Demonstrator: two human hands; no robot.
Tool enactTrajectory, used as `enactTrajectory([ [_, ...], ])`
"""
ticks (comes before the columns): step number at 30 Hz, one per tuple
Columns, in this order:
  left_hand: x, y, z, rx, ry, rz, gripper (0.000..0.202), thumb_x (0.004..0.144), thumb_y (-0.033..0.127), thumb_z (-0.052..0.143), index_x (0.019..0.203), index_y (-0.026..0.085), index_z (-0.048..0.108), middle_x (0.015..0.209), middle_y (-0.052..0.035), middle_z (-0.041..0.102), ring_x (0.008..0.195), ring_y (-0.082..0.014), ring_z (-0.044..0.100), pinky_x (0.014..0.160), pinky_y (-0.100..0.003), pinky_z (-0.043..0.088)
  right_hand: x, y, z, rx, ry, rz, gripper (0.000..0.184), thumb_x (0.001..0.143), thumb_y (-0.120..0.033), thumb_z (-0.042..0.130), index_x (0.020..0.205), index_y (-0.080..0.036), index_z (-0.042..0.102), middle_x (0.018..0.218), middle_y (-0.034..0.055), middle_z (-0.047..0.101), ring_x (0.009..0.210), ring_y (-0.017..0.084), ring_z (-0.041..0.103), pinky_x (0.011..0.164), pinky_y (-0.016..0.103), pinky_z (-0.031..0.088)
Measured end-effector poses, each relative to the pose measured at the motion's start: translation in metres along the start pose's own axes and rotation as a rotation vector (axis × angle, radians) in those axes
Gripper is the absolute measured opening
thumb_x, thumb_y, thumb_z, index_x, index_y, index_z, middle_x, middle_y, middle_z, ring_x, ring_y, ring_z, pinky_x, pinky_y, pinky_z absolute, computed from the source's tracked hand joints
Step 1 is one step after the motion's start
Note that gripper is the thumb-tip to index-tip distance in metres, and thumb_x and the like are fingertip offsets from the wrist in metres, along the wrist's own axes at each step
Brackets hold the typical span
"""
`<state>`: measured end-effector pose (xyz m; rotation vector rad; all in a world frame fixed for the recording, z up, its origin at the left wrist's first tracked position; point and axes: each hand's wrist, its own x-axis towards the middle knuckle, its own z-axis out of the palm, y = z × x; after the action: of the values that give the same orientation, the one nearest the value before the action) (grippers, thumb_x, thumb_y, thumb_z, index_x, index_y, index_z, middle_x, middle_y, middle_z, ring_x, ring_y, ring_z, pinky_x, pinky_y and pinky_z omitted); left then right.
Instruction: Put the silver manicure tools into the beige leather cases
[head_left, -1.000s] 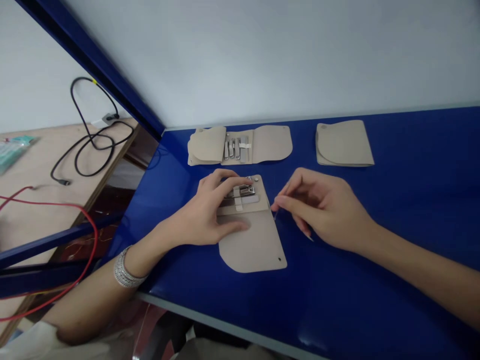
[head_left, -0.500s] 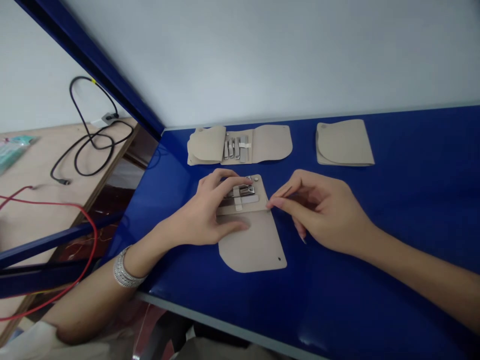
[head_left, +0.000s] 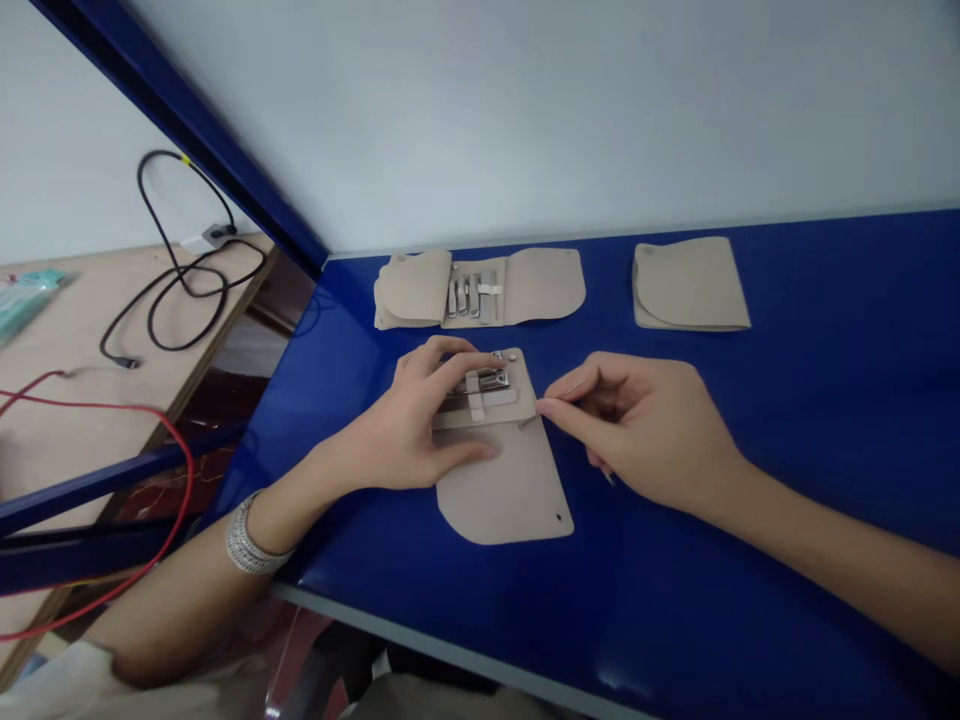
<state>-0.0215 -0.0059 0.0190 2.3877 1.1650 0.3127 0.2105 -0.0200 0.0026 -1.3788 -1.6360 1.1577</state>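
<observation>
An open beige manicure case (head_left: 510, 490) lies on the blue table, its flap spread toward me. A nail clipper (head_left: 493, 380) and a flat silver tool (head_left: 501, 398) sit under a pale strap in it. Across the case rests my left hand (head_left: 420, 415), fingers spread and pressing it down; the hand hides its left part. At the right edge, my right hand (head_left: 630, 425) pinches a thin metal stick (head_left: 528, 420) between thumb and forefinger. The stick's tip reaches over the case by the fold; its exact kind cannot be made out.
Behind, another open manicure case (head_left: 544, 287) holds several silver tools, and a folded beige case (head_left: 690, 285) lies to its right. At left, a wooden table (head_left: 90, 300) carries a black cable (head_left: 180, 272) and a red cable (head_left: 187, 470). A blue frame post (head_left: 187, 110) slants at upper left.
My right hand has shifted slightly, and the thin metal stick now shows at its fingertips over the case. My left hand stays in the same place.
</observation>
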Motion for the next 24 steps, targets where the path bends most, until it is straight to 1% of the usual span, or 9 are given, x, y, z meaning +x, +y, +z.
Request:
enactTrajectory([
  [2,0.0,-0.0002,0.0,-0.001,-0.003,-0.002,0.07,0.078,0.046,0.071,0.138,0.024,0.042,0.135,-0.0134,0.043,0.127,-0.033,0.041,0.109,-0.052,0.033,-0.0005,-0.001,0.0006,0.036,0.043,0.008,0.018,0.077,-0.032,0.072,0.069,-0.019,0.063,0.05,-0.0003,0.06,0.037,0.013,0.051,0.038,0.028,0.041],
  [4,0.0001,-0.0005,0.0001,-0.004,0.0,-0.002,0.071,0.078,0.047,0.072,0.138,0.024,0.042,0.135,-0.0135,0.042,0.127,-0.0333,0.041,0.108,-0.052,0.034,-0.001,-0.0013,0.0005,0.083,0.051,-0.015,0.019,0.077,-0.032,0.072,0.068,-0.018,0.062,0.057,0.0016,0.064,0.038,0.012,0.053,0.038,0.028,0.043],
  [7,0.0002,-0.0004,0.0002,-0.004,0.001,-0.004,0.071,0.078,0.047,0.072,0.138,0.024,0.043,0.135,-0.0132,0.042,0.125,-0.0328,0.042,0.108,-0.052,0.034,-0.0015,-0.0015,0.0,0.116,0.006,-0.061,0.018,0.076,-0.03,0.072,0.066,-0.019,0.062,0.066,0.0035,0.068,0.043,0.012,0.055,0.039,0.027,0.044],
  [10,0.0002,-0.0002,0.0002,-0.005,0.002,-0.004,0.07,0.078,0.047,0.072,0.138,0.025,0.043,0.135,-0.0129,0.042,0.125,-0.0326,0.043,0.108,-0.052,0.035,-0.0017,-0.0016,0.0001,0.068,-0.043,-0.058,0.015,0.076,-0.028,0.072,0.067,-0.02,0.063,0.062,0.0025,0.066,0.043,0.013,0.054,0.039,0.028,0.042],
  [13,0.0001,-0.0004,0.0003,-0.007,0.004,-0.004,0.07,0.078,0.048,0.072,0.138,0.025,0.043,0.135,-0.0129,0.042,0.125,-0.0324,0.043,0.108,-0.052,0.035,-0.0019,-0.0007,0.001,0.01,0.046,-0.037,0.017,0.075,-0.029,0.072,0.065,-0.021,0.061,0.058,0.0022,0.064,0.042,0.014,0.053,0.039,0.029,0.041],
  [15,-0.0001,-0.0007,0.0005,-0.006,0.006,0.001,0.07,0.078,0.048,0.071,0.138,0.024,0.043,0.135,-0.0131,0.043,0.125,-0.0323,0.043,0.109,-0.052,0.034,-0.0019,0.0003,0.0015,0.02,0.104,-0.027,0.02,0.075,-0.03,0.072,0.063,-0.02,0.059,0.062,0.0034,0.065,0.041,0.013,0.052,0.04,0.03,0.042],
  [18,-0.0003,-0.0012,0.0009,-0.006,0.009,0.005,0.071,0.078,0.048,0.072,0.138,0.025,0.043,0.135,-0.0131,0.043,0.126,-0.0325,0.042,0.109,-0.052,0.033,-0.0016,0.0006,0.0017,0.066,0.064,-0.056,0.021,0.075,-0.033,0.073,0.063,-0.02,0.061,0.068,0.0048,0.069,0.041,0.012,0.052,0.04,0.029,0.041],
  [21,-0.0001,-0.0012,0.0009,-0.006,0.006,0.004,0.071,0.077,0.048,0.072,0.138,0.025,0.043,0.135,-0.0128,0.043,0.126,-0.0322,0.042,0.11,-0.052,0.033,-0.0017,-0.0005,0.0021,0.056,0.003,-0.081,0.02,0.075,-0.031,0.072,0.062,-0.02,0.062,0.068,0.0044,0.069,0.044,0.013,0.054,0.041,0.029,0.042],
  [24,0.0004,-0.0008,0.0004,-0.008,0.005,0.006,0.07,0.078,0.047,0.072,0.138,0.024,0.043,0.135,-0.0132,0.043,0.128,-0.032,0.041,0.11,-0.051,0.033,-0.0024,-0.0006,0.0023,0.047,0.082,-0.018,0.021,0.074,-0.029,0.073,0.06,-0.02,0.06,0.066,0.0044,0.069,0.039,0.013,0.053,0.037,0.029,0.043],
])
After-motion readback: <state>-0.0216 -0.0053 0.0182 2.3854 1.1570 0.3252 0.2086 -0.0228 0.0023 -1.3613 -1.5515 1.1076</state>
